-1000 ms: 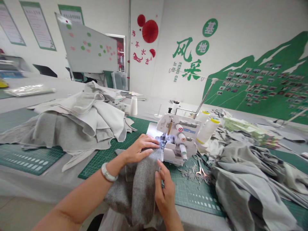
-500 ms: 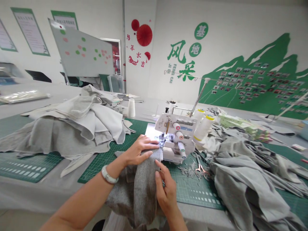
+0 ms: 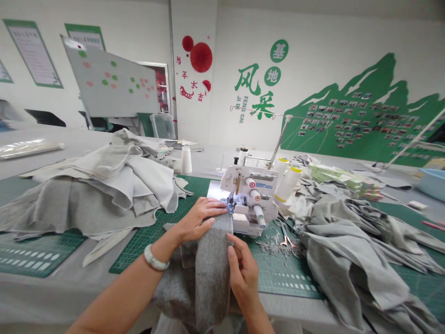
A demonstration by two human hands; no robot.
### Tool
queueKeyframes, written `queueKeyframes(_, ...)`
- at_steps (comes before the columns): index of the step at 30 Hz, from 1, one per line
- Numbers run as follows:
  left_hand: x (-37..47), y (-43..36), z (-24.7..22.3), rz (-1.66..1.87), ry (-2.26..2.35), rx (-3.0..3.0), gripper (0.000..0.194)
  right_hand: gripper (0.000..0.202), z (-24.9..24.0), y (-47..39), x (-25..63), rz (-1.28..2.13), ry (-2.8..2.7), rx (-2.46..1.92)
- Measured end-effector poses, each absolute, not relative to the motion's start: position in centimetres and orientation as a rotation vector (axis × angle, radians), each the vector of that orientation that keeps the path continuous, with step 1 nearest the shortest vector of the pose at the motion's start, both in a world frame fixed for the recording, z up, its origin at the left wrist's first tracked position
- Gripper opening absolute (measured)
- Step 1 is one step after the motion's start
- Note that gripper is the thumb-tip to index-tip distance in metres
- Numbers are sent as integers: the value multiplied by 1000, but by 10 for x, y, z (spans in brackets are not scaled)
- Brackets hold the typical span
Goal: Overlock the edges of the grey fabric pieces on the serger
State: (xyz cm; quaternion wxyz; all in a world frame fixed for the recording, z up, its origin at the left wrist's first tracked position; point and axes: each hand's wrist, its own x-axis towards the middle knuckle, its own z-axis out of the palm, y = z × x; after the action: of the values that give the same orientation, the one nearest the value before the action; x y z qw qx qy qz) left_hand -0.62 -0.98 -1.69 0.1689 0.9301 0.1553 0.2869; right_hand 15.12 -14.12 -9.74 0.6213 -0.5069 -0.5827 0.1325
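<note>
A piece of grey fabric (image 3: 212, 273) runs from under the presser foot of a white overlock sewing machine (image 3: 248, 197) down over the table's front edge. My left hand (image 3: 198, 218) lies flat on the fabric beside the lit needle area, its fingers stretched out and thumb apart. Lower down, my right hand (image 3: 243, 264) pinches the fabric's right edge between thumb and index finger. The fabric's far end is hidden by my left fingers and the machine.
Left of the machine lies a pile of grey and white fabric pieces (image 3: 118, 185). Another grey fabric heap (image 3: 347, 250) spreads on the right. Scissors (image 3: 288, 243) rest beside lint scraps on the green cutting mat (image 3: 278, 283). A thread cone (image 3: 186, 160) stands behind; a blue basin (image 3: 433, 183) sits far right.
The camera view has shifted slightly, moving the background left and down. Both hands keep nearly the same hold; the right index finger sits slightly lower along the fabric edge relative to the machine.
</note>
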Motion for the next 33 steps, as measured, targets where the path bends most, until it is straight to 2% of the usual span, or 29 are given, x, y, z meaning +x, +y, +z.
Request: queueKeyframes(33,-9,-19,-7,722,520,2652,43,26,-102,-132,150,383,-1386,-1158)
